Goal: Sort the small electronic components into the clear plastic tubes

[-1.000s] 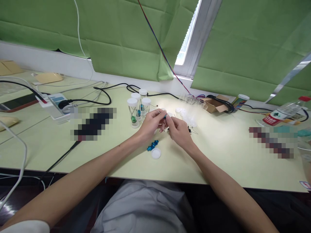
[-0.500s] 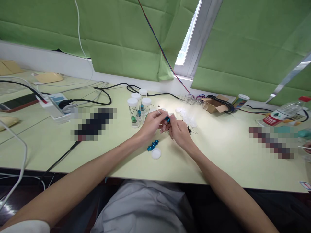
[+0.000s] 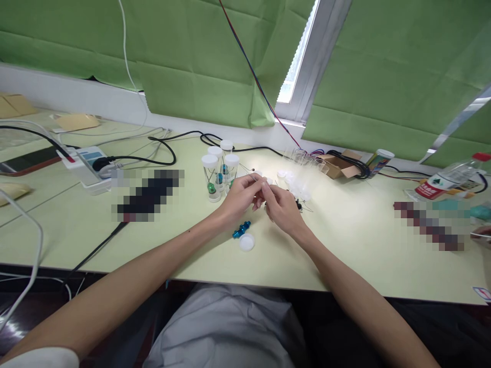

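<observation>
Left hand (image 3: 238, 196) has met right hand (image 3: 284, 207), fingers (image 3: 268, 191) probably pinching a hidden blue piece.

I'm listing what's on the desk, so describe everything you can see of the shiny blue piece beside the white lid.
The blue piece is glossy and metallic-looking, with rounded bulges along it; it is too small to tell whether it is one part or several touching. It lies on the pale table, slanting away to the right, just beyond the white lid. Neither the left hand nor the right hand touches it.
</observation>
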`<state>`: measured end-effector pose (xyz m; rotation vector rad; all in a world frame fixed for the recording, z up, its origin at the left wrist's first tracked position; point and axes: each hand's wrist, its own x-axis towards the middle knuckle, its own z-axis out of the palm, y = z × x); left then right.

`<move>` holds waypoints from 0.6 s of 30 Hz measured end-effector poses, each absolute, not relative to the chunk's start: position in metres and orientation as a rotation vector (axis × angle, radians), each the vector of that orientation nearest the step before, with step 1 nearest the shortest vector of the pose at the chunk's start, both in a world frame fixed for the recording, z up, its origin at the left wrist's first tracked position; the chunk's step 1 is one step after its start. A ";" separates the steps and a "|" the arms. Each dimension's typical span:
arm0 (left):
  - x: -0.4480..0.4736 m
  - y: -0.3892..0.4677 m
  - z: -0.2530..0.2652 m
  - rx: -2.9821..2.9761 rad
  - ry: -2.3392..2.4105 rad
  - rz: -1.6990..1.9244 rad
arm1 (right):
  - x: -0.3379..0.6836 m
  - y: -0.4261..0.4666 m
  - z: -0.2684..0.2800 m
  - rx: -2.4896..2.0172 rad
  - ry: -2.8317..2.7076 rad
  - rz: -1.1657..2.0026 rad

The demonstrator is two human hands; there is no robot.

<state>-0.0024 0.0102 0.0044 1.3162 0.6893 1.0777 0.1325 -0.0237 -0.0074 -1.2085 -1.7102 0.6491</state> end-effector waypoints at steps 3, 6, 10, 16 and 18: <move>-0.002 0.011 0.004 1.318 0.690 1.074 | 0.132 -0.024 -0.007 -1.214 -1.718 0.635; -0.003 0.011 0.003 1.321 0.692 1.069 | 0.132 -0.024 -0.008 -1.220 -1.727 0.612; -0.003 0.011 0.005 1.322 0.708 1.060 | 0.132 -0.023 -0.009 -1.220 -1.735 0.592; -0.003 0.010 0.007 1.331 0.722 1.044 | 0.132 -0.024 -0.009 -1.194 -1.764 0.621; -0.003 0.010 0.007 1.330 0.730 1.040 | 0.133 -0.023 -0.008 -1.192 -1.779 0.638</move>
